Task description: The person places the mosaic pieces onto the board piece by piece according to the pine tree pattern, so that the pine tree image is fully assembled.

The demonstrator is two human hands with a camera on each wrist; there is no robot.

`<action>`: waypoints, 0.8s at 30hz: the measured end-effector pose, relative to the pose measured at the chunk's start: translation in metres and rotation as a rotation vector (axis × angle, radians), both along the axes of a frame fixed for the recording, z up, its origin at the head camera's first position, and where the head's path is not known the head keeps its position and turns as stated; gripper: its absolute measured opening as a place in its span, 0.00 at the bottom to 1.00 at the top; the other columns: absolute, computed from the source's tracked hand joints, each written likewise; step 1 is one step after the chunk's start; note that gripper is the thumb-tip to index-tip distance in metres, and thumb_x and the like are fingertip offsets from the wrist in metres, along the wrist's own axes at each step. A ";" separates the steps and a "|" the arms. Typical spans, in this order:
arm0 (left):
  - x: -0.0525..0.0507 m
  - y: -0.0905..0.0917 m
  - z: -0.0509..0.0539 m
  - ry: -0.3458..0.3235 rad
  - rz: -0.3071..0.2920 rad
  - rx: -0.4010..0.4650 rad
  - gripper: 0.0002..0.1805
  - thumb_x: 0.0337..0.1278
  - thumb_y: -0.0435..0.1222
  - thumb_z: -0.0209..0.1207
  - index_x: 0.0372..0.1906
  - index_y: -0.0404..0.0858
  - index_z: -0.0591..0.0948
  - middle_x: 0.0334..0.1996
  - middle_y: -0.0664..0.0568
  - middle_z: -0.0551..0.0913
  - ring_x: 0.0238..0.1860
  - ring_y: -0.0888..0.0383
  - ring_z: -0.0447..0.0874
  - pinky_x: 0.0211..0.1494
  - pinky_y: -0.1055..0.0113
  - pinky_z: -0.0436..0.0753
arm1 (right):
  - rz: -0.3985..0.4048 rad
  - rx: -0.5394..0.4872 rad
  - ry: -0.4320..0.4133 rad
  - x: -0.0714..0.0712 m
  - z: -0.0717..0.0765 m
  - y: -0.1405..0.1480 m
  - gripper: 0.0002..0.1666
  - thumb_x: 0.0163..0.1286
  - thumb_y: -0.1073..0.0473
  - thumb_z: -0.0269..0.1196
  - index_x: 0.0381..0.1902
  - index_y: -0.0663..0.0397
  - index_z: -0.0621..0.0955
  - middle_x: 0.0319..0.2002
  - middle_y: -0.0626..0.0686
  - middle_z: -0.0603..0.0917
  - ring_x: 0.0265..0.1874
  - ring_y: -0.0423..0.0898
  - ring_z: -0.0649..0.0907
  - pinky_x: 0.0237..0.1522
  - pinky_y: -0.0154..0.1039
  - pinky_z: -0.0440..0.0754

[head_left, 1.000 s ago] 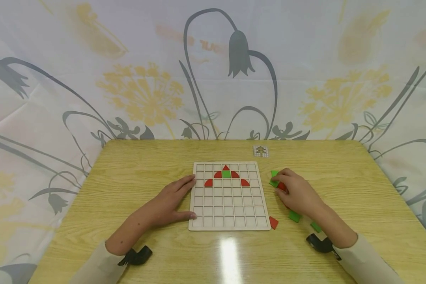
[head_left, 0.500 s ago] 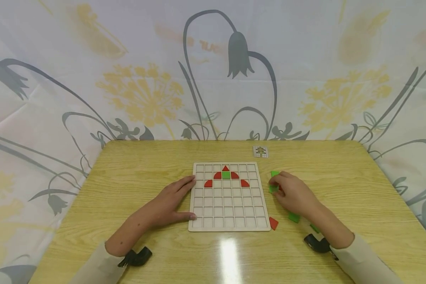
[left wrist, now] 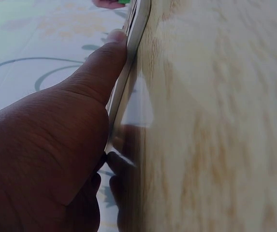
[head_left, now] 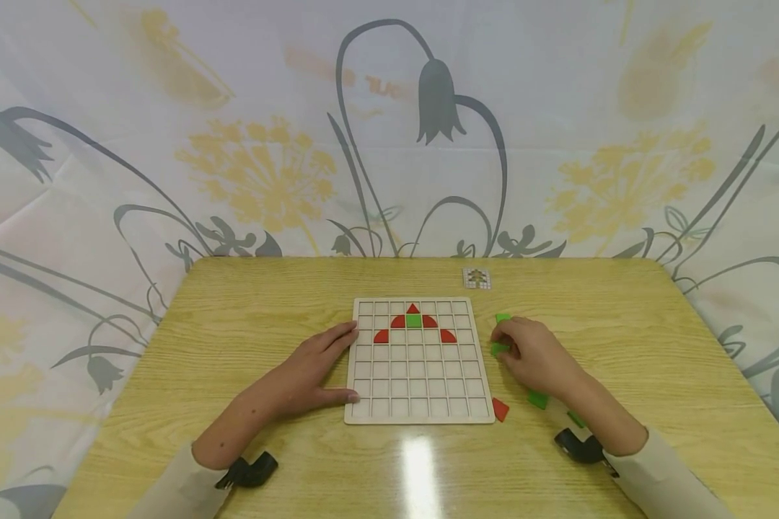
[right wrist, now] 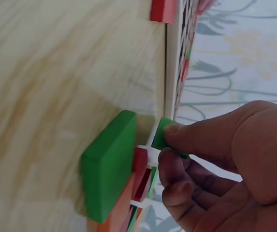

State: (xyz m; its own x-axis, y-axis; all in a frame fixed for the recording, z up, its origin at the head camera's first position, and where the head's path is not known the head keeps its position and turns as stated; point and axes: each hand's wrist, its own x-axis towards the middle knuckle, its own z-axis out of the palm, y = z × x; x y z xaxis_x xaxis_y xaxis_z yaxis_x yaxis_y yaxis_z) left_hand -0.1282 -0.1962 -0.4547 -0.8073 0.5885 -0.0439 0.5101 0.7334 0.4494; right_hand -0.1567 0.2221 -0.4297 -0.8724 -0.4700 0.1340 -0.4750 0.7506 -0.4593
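Your right grip (head_left: 536, 357) is pinching a green tile (right wrist: 160, 134) between thumb and fingertips, just off the right side of the white gridded board (head_left: 399, 389); whether the tile is clearing the worktop (head_left: 266, 288), you cannot tell from here. It is looking thin, flat and hard-edged, so it should be handling as light and stiff, unlikely to bend or break, perhaps a little slippery on its smooth faces. Opposite edges are probably offering the best hold, with the underside staying free.

Beneath and beside that hand, more loose pieces are lying: a green block (right wrist: 107, 166) with red pieces (right wrist: 139, 169) beyond it, partly hidden. Another green piece (head_left: 503, 317) is showing just past your knuckles, and a red tile (head_left: 500, 410) is lying by the board's near right corner.

Your left grip (head_left: 305, 371) is holding nothing; its fingers are extending loosely, fingertips and thumb touching the board's left edge. On the board, a red triangle (head_left: 412, 309), a green square (head_left: 414, 321) and four red rounded pieces (head_left: 381, 336) are sitting in cells. Farther out, a small printed card (head_left: 477, 279) is lying beyond the board.
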 end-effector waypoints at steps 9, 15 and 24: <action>0.000 0.000 -0.002 0.036 -0.007 0.018 0.57 0.65 0.64 0.66 0.86 0.39 0.56 0.87 0.50 0.50 0.83 0.42 0.55 0.80 0.41 0.63 | 0.004 -0.021 0.015 -0.002 0.006 -0.010 0.09 0.66 0.73 0.70 0.40 0.57 0.88 0.32 0.47 0.83 0.28 0.39 0.77 0.32 0.38 0.79; -0.001 0.000 -0.002 0.032 -0.004 0.006 0.57 0.64 0.64 0.66 0.86 0.40 0.55 0.87 0.50 0.50 0.84 0.43 0.54 0.81 0.42 0.63 | 0.008 -0.038 0.006 -0.006 0.011 -0.023 0.08 0.67 0.73 0.70 0.41 0.58 0.88 0.33 0.47 0.84 0.30 0.40 0.78 0.33 0.39 0.80; 0.000 0.000 -0.002 0.011 0.000 -0.001 0.57 0.65 0.64 0.66 0.87 0.41 0.54 0.87 0.52 0.48 0.84 0.46 0.52 0.82 0.44 0.62 | 0.041 -0.075 -0.033 -0.010 0.018 -0.048 0.08 0.68 0.72 0.69 0.44 0.60 0.87 0.34 0.47 0.85 0.31 0.42 0.78 0.35 0.40 0.80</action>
